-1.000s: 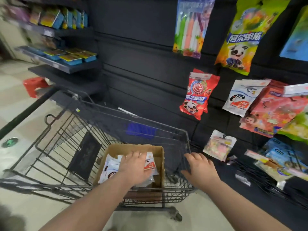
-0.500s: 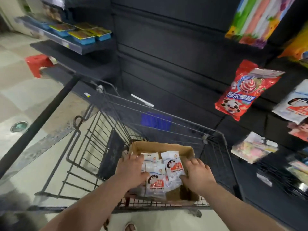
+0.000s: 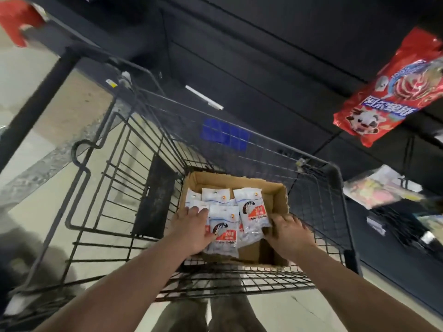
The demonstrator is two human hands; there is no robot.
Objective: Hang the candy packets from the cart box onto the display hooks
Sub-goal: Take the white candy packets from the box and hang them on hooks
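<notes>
A brown cardboard box (image 3: pixel 278 200) sits in the wire cart (image 3: pixel 153 121). It holds several white candy packets with red labels (image 3: pixel 215 196). My left hand (image 3: pixel 191 227) lies over the left packets, its thumb pinching the raised front packet (image 3: pixel 224 232). My right hand (image 3: pixel 288 233) has curled fingers at the lower corner of the tilted right packet (image 3: pixel 251 212). The dark slatted display wall (image 3: pixel 263 56) rises behind the cart. No bare hook shows.
A red candy bag (image 3: pixel 393 92) hangs on the wall at upper right. Pale packets (image 3: pixel 378 190) hang lower right above a dark shelf. A red stool (image 3: pixel 16 17) stands on the tiled floor at far left. My legs show under the cart.
The view has tilted down and closer to the box. My right hand came off the cart rim into the box. Both hands have gathered packets, which now stand raised between them.
</notes>
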